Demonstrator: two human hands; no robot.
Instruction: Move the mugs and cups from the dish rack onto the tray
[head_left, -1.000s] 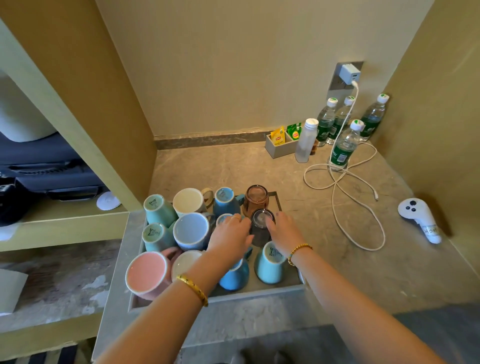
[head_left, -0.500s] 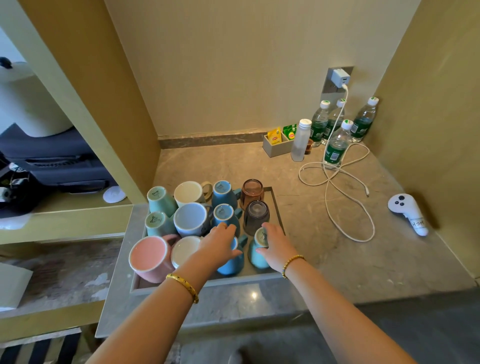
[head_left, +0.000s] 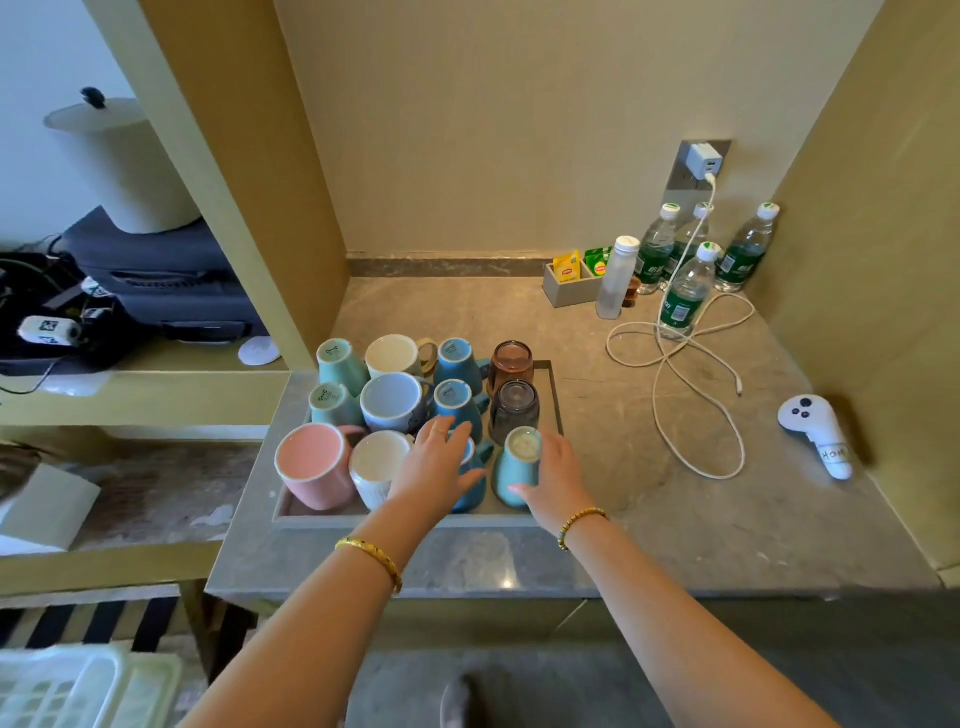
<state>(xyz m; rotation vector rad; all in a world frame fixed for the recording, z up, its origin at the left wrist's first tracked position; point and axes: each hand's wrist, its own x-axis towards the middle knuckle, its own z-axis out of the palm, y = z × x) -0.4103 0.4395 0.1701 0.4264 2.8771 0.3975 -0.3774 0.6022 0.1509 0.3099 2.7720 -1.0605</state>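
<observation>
A grey stone surface (head_left: 675, 519) fills an alcove between tan walls, seen from above by a person reaching forward with both arms. Near the surface's front left corner sits a shallow rectangular tray (head_left: 363, 514), packed with mugs and cups standing upside down. The largest is a pink mug (head_left: 311, 465) at the tray's front left corner, with a white mug (head_left: 376, 465) just beside it. Behind them stand a grey-blue mug (head_left: 392, 400), a cream mug (head_left: 395, 356), two mint-green cups (head_left: 335, 376) along the left edge, and two blue mugs (head_left: 457, 379) one behind the other. Along the tray's right edge are a brown glass (head_left: 511, 361) and, in front of it, a dark grey glass (head_left: 513, 410). At the front right, a light blue cup (head_left: 519, 465) stands upside down. The right hand (head_left: 553, 473) wraps around its right side, thumb at the front, fingers curled behind. The left hand (head_left: 439, 465) lies with relaxed, spread fingers over another blue mug (head_left: 475, 483) next to it; I cannot tell whether it grips. Each wrist wears a gold bracelet. A white cable (head_left: 691, 384) loops across the back right of the surface, beside water bottles (head_left: 685, 291). A white controller (head_left: 818, 434) lies near the right edge. A pale dish rack (head_left: 78, 686) shows at lower left, below the surface.
</observation>
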